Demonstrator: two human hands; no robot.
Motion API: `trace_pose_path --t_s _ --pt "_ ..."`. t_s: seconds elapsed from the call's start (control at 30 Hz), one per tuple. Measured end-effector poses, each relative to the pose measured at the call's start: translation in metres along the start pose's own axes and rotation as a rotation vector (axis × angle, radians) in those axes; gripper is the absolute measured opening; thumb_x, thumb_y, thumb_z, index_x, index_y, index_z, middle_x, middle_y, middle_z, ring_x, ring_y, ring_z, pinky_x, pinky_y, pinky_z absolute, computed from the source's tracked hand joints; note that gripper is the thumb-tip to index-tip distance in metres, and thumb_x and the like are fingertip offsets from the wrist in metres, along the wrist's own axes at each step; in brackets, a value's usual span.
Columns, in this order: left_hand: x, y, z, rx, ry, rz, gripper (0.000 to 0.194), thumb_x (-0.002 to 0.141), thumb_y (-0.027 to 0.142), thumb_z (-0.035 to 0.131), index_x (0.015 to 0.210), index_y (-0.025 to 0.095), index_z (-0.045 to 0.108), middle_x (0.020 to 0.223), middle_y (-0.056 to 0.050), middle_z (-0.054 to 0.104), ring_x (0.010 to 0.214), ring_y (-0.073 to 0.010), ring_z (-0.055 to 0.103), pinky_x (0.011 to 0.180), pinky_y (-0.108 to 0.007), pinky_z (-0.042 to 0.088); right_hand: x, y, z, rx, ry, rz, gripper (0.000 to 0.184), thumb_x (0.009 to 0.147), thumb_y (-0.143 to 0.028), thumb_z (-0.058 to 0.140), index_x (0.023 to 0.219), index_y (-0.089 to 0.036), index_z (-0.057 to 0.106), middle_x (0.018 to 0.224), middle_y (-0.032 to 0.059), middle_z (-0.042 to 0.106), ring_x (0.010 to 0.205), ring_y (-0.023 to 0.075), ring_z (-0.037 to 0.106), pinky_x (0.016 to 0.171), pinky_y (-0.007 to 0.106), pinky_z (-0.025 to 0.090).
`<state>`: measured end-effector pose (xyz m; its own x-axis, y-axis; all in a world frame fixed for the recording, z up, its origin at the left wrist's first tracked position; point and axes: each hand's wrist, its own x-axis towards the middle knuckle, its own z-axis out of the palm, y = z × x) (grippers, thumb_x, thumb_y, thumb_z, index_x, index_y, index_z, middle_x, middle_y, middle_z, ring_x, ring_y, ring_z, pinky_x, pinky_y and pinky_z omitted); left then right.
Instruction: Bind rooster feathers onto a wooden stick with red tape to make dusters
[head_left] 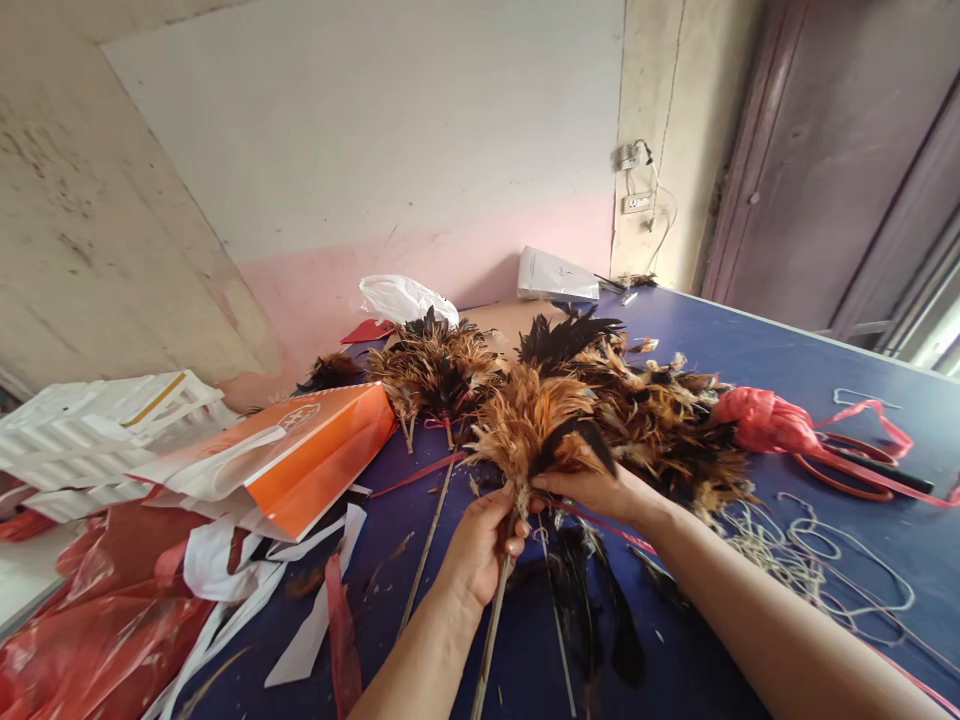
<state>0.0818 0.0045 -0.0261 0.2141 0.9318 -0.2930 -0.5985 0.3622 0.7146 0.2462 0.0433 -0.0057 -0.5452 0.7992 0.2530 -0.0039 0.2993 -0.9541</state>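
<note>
Stick: thin, pale; lower end runs toward me over the blue desk. Looks light and stiff, might snap if levered sideways. Best hold is just under the feathers.
Loose black feathers: on the desk, below my right forearm. Near weightless; I'd lift by the quill, since the vanes would split or slide.
Left hand: closed around the stick, thumb up at the join.
Right hand: pinching the feather base, thumb and fingers close to the left thumb.
Feather bunch: brown-black, fanned out at the top of the stick, above both hands, mid-desk. Soft, springy, easily crushed; I'd grip only the tight base and keep fingers off the tips. Too loose and quills could slip or twist.
String: pale tangle to my right. Limp, snags easily.
Pink ribbon: bundled, a strand trailing over the scissors. Soft, probably slick.
Feather pile: just beyond my right hand. Fluffy, tangled.
Second feather bunch: beyond mine, to the left.
White box: far side, near the wall.
</note>
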Motion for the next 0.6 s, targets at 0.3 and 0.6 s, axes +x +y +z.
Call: trace_pose_path --t_s 0.3,0.6 --pt "0.003 -0.005 -0.003 0.06 -0.02 0.059 0.026 0.063 0.028 0.075 0.065 0.01 0.055 0.055 0.001 0.052 0.037 -0.0001 0.035 0.03 -0.009 0.019 0.005 0.01 0.014 -0.295 0.224 0.113 0.016 0.073 -0.029 0.057 0.067 -0.015 0.06 0.06 -0.0002 0.06 0.055 0.0107 0.05 0.05 0.02 0.037" --pt "0.003 -0.003 -0.006 0.117 0.04 0.127 0.031 0.059 0.032 0.077 0.066 0.011 0.055 0.056 0.003 0.05 0.037 0.0009 0.031 0.031 -0.01 0.016 0.006 0.019 0.024 -0.31 0.366 0.22 0.026 0.071 -0.039 0.06 0.065 -0.016 0.051 0.054 -0.0033 0.052 0.049 0.0081 0.045 0.045 0.019 0.034"
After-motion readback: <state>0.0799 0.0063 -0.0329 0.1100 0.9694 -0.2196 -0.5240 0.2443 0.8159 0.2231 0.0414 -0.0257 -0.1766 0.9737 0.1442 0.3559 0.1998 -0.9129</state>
